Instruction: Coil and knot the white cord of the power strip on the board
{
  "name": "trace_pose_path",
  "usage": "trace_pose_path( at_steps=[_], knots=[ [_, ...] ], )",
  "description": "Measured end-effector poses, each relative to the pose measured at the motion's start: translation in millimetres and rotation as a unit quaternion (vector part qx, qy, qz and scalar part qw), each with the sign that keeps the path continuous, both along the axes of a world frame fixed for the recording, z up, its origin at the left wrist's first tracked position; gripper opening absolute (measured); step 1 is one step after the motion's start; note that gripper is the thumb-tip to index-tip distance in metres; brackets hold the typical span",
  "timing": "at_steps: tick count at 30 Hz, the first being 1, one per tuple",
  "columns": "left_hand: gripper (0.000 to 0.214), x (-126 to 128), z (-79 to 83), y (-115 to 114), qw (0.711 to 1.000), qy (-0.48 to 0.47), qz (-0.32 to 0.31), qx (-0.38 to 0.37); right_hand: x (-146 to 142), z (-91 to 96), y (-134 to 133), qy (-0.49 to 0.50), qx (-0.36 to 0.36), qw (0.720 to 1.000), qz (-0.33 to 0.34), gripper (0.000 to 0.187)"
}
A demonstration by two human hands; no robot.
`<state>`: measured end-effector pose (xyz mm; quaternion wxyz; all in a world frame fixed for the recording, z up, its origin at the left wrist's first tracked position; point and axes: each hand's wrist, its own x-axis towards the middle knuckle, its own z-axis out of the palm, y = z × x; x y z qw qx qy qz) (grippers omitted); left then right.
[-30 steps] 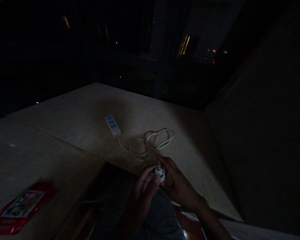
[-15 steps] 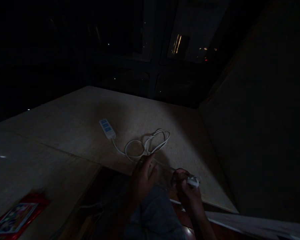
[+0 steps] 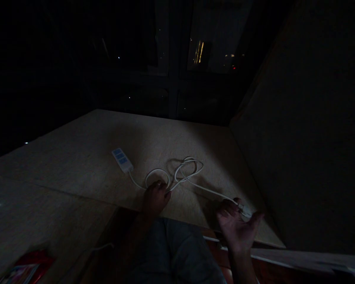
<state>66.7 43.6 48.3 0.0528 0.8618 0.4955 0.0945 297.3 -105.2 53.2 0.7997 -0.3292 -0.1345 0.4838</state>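
A white power strip (image 3: 122,159) with blue socket faces lies on the pale stone-like surface, left of centre. Its white cord (image 3: 207,189) runs in loose loops from the strip toward the right. My left hand (image 3: 155,198) is closed over the cord beside the smaller loop; its fingertips are partly hidden. Over at the right, my right hand (image 3: 238,228) is turned palm up, thumb spread away from the fingers. The cord's plug (image 3: 245,211) lies between that thumb and the fingers, touching or very close to them; the grip looks loosened.
A red packet (image 3: 32,268) lies at the lower left of the surface (image 3: 77,138). A dark wall (image 3: 298,157) rises on the right, and a dark window (image 3: 213,90) stands behind. My legs (image 3: 177,252) are below the front edge. The scene is very dim.
My right hand has moved right with the plug, turned palm up and spread its thumb. My left hand has shifted left and come down on the cord. The view has shifted slightly.
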Motion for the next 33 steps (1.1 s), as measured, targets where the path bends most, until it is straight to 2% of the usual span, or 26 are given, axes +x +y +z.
trace_pose_path(
  at_steps=[6,8,9,12,13,15,18,20,22,24,27,31,33],
  knots=[
    [0.037,1.9,-5.9,6.7,0.999,-0.007,0.044,0.008,18.0,-22.4,-24.0,-0.036,-0.014,0.998,0.052,0.038],
    [0.038,3.8,-4.4,9.3,0.998,-0.012,0.054,-0.014,18.0,-26.6,-33.2,-0.045,-0.037,0.994,0.096,0.032],
    [0.038,4.2,-3.3,10.8,0.998,-0.013,0.055,-0.025,16.6,-26.8,-36.9,-0.046,-0.050,0.989,0.131,0.038],
    [0.032,2.7,0.5,15.9,0.998,-0.005,0.027,-0.055,8.0,-21.2,-42.0,-0.065,-0.088,0.962,0.251,0.077],
    [0.028,1.5,2.0,17.7,0.998,0.002,0.012,-0.065,4.4,-18.5,-41.2,-0.086,-0.097,0.951,0.281,0.083],
    [0.023,-1.1,5.9,21.2,0.995,0.016,-0.019,-0.092,-2.1,-13.1,-35.9,-0.144,-0.105,0.928,0.328,0.080],
    [0.027,-3.6,13.9,25.0,0.991,0.016,-0.053,-0.119,-8.4,-5.2,-22.2,-0.217,-0.102,0.898,0.370,0.063],
    [0.025,-4.2,19.9,26.3,0.991,-0.015,-0.054,-0.123,-10.9,1.0,-11.8,-0.249,-0.097,0.882,0.388,0.057],
    [0.020,-4.6,25.3,27.0,0.988,-0.090,-0.036,-0.120,-13.4,7.0,-0.7,-0.271,-0.091,0.871,0.400,0.054],
    [0.020,-5.1,29.5,28.0,0.972,-0.201,-0.017,-0.117,-16.6,10.6,12.1,-0.294,-0.081,0.865,0.399,0.046],
    [0.027,-6.0,33.2,31.6,0.926,-0.356,0.012,-0.124,-23.4,7.4,37.0,-0.332,-0.068,0.868,0.363,0.029],
    [0.030,-3.8,32.5,38.7,0.855,-0.489,0.059,-0.163,-36.8,-6.9,78.3,-0.321,-0.081,0.896,0.295,0.023],
    [0.034,-0.5,30.3,40.3,0.825,-0.529,0.056,-0.189,-46.4,-11.6,98.1,-0.309,-0.083,0.913,0.252,0.025]
  ],
)
